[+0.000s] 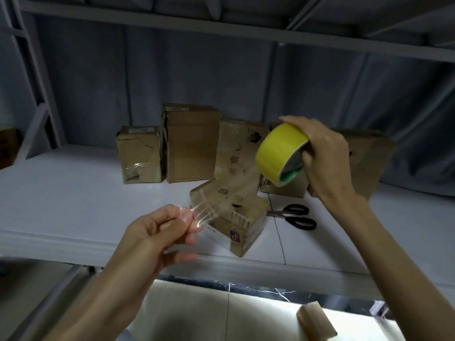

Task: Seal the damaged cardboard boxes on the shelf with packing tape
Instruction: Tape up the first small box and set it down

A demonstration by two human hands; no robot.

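Note:
My right hand (325,158) grips a yellow roll of packing tape (279,153) held up above the shelf. A clear strip of tape (221,193) runs from the roll down to my left hand (157,232), which pinches its free end. Under the strip, near the shelf's front edge, a small torn cardboard box (246,230) with a purple logo stands turned at an angle. Several more worn boxes stand in a row behind: a short one (139,153), a tall one (192,146), and others partly hidden by the roll and my right hand.
Black-handled scissors (295,216) lie on the white shelf (73,193) right of the small box. An upper shelf board (221,33) hangs overhead. Below the front edge is a bright floor with a cardboard piece (315,321).

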